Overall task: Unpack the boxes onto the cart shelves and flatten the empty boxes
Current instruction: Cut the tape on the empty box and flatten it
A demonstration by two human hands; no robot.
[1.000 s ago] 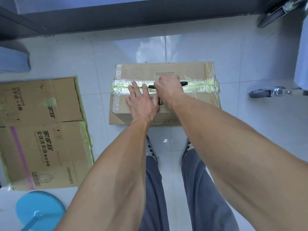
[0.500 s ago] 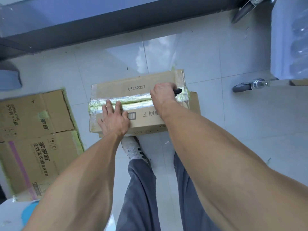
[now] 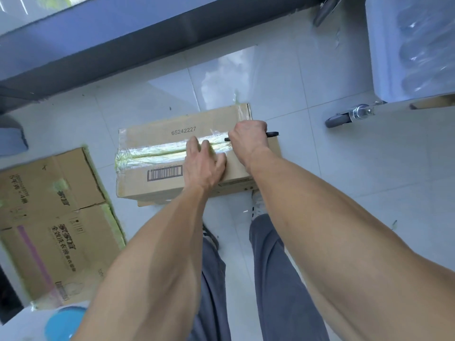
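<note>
Head view: taped cardboard box (image 3: 157,153) on floor (image 3: 344,168) at centre, left hand (image 3: 203,164) flat on its lid, grip released, right hand (image 3: 250,139) grip clenched round black cutter (image 3: 272,134) at tape seam (image 3: 152,152), flattened box (image 3: 49,217) near left, cart caster (image 3: 344,118) far right.

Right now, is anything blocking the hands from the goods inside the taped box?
Yes. The box is sealed: tape covers its top seam. The right hand grips a black tool on it; the left hand presses the lid.

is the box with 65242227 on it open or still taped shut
Shut: the box's flaps lie flat, tape covering the seam left of the hands.
</note>
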